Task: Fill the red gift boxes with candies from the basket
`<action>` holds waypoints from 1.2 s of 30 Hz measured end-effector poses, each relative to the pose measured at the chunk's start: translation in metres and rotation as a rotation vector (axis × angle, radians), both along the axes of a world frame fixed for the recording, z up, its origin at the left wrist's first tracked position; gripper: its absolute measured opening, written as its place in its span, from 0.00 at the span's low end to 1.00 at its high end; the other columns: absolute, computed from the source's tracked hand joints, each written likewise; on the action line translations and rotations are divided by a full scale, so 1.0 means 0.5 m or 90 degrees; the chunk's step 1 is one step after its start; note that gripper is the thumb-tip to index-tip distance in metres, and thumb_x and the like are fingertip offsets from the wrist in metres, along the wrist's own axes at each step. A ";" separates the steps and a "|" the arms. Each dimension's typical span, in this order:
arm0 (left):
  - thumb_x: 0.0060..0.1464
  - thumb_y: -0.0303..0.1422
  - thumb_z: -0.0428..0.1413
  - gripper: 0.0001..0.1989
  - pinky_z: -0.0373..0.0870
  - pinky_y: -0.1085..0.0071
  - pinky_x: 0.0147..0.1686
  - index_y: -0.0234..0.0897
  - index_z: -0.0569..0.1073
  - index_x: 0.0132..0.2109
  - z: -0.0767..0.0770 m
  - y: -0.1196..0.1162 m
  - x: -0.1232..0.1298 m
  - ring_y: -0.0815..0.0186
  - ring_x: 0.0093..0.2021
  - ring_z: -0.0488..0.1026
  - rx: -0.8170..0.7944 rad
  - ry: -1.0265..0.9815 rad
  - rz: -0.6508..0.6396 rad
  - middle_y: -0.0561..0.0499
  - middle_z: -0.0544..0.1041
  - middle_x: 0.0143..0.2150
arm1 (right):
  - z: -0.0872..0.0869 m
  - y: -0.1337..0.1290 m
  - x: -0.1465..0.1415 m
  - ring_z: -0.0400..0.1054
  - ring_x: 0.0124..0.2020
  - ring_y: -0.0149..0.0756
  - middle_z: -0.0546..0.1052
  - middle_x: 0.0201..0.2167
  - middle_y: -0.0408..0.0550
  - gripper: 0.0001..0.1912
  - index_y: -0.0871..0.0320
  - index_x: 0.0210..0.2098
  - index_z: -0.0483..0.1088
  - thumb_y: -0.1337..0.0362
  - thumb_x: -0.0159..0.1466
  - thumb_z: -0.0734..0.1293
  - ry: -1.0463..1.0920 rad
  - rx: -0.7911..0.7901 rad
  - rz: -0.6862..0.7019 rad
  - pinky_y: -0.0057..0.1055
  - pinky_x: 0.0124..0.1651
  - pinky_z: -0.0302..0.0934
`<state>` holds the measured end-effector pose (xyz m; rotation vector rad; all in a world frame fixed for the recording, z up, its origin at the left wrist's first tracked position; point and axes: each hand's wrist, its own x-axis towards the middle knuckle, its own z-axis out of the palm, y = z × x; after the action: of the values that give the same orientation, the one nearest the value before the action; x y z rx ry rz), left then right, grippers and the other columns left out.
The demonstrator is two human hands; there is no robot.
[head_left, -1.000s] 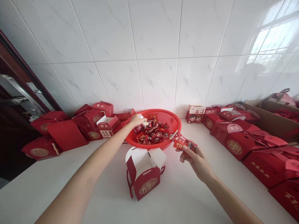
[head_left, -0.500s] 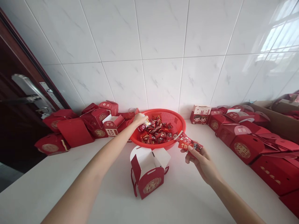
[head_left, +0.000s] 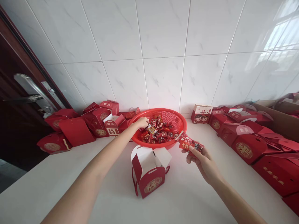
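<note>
My left hand (head_left: 142, 123) reaches over the left part of a red plastic basket (head_left: 181, 126) of wrapped candies (head_left: 161, 135). Its fingers are curled closed; what they hold, if anything, is hidden. Just right of these fingers lies a white and gold packet (head_left: 152, 129). To the right, my right hand (head_left: 202, 160) is closed around several red wrapped candies (head_left: 187, 141), held up near the basket's rim. Between my forearms stands an open red gift box (head_left: 153, 183), its white-lined flaps spread and red cord handles hanging at its sides.
Red boxes (head_left: 77, 132) are clustered at the left along the tiled wall (head_left: 163, 74). More red boxes (head_left: 243, 146) line the right side, beside a cardboard carton (head_left: 266, 104). A box with cartoon faces (head_left: 201, 114) stands behind the basket's right. A dark door with a handle (head_left: 35, 90) is at far left.
My left hand has shifted slightly within the basket, and the light-coloured packet by its fingers now lies lower among the candies. My right hand keeps its candies in nearly the same spot.
</note>
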<state>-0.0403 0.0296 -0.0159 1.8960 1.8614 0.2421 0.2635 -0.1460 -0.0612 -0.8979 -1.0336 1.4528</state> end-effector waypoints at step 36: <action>0.66 0.38 0.56 0.16 0.75 0.56 0.50 0.37 0.72 0.57 -0.021 0.057 -0.022 0.58 0.51 0.75 0.156 0.114 0.011 0.43 0.74 0.57 | -0.003 0.001 0.002 0.67 0.25 0.33 0.80 0.34 0.48 0.25 0.57 0.45 0.70 0.46 0.59 0.74 -0.003 0.014 0.004 0.35 0.33 0.60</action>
<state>-0.0516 0.0581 -0.0262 2.1254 2.0464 0.3291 0.2646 -0.1453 -0.0626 -0.8840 -1.0543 1.4424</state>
